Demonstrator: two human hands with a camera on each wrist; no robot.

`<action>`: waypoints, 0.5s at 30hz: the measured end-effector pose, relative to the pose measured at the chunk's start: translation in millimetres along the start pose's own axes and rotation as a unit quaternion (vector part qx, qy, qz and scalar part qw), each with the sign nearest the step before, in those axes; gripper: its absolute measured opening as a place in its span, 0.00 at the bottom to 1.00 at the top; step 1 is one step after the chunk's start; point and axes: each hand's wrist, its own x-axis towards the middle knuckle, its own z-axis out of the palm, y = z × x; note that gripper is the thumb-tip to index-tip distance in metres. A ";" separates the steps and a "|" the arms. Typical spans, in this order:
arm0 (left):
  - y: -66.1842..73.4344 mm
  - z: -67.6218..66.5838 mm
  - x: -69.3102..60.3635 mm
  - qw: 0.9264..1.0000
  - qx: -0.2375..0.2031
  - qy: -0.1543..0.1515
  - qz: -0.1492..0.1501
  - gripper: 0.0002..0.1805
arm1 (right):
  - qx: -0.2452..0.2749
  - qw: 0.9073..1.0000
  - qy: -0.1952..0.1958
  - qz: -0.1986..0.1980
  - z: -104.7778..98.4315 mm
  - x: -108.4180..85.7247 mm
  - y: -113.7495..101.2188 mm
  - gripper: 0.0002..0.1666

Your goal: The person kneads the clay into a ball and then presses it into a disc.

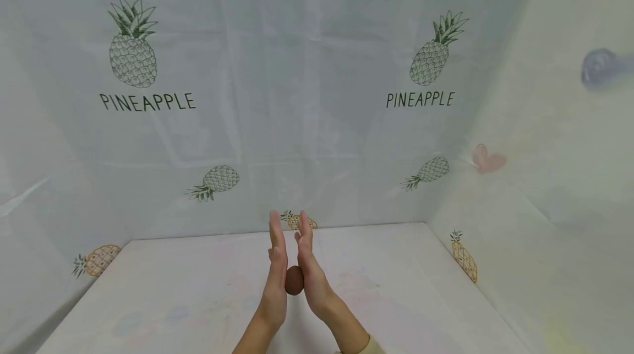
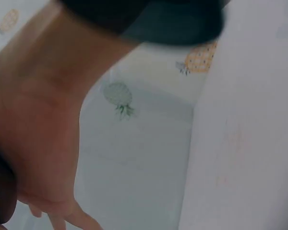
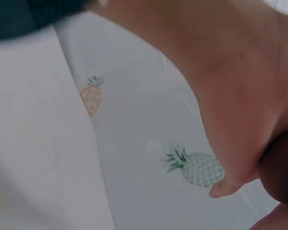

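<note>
A smooth brown ball, clay-like in look (image 1: 294,281), sits between two upright palms above the table. My left hand (image 1: 277,274) presses it from the left, fingers straight and pointing up and away. From the right, the palm of my right hand (image 1: 313,277) touches it, its fingers likewise extended. The fingertips of the two hands stand apart. At the left edge of the left wrist view, part of the dark ball (image 2: 1,189) shows beside the palm. In the right wrist view the ball (image 3: 282,167) lies against the base of the palm, partly cut off by the frame.
A white table (image 1: 396,277) with faint coloured smudges extends beneath the hands. Behind it hangs a pale curtain (image 1: 317,123) printed with pineapples and lettering. Another pale sheet (image 1: 555,205) closes off the right side, bearing a pink heart (image 1: 487,160).
</note>
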 end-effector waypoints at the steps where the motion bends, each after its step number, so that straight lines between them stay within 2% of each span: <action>1: -1.7 -3.3 1.2 1.000 0.001 0.008 -0.002 0.32 | 0.003 1.000 -0.005 0.009 3.2 -1.2 -0.1 0.34; 7: -12.5 -17.9 5.4 0.999 0.015 0.037 -0.024 0.34 | 0.053 0.997 -0.021 0.045 16.0 -10.1 -10.5 0.35; 11: -16.4 -18.0 4.6 0.998 0.024 0.037 -0.035 0.33 | 0.085 0.996 -0.009 0.032 15.4 -10.2 -21.2 0.36; 15: -15.1 -11.4 1.0 0.999 0.026 0.021 -0.026 0.32 | 0.095 0.996 -0.002 0.001 9.2 -5.5 -27.1 0.36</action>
